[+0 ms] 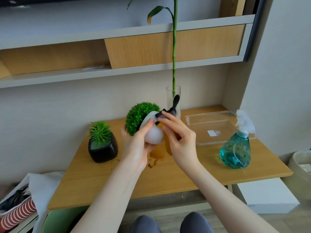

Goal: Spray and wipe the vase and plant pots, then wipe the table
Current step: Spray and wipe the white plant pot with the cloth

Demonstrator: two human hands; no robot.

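My left hand point(138, 145) holds a white round pot point(154, 134) with a bushy green plant point(140, 116), tilted to the left above the wooden table point(117, 179). My right hand point(180, 137) presses a dark grey and yellow cloth point(165, 115) against the pot's upper side. A black pot point(103, 147) with a spiky green plant stands at the left. Behind my hands a glass vase point(173, 96) holds a tall green stalk. The teal spray bottle point(236, 145) stands at the right. A brown stain point(155, 157) lies on the table under my hands.
A clear plastic tray point(212, 125) lies at the back right of the table. Shelves point(117, 71) run along the wall above. A white box point(267, 197) and a basket point(301, 167) sit low at the right; fabric and striped items point(18, 204) lie at the left.
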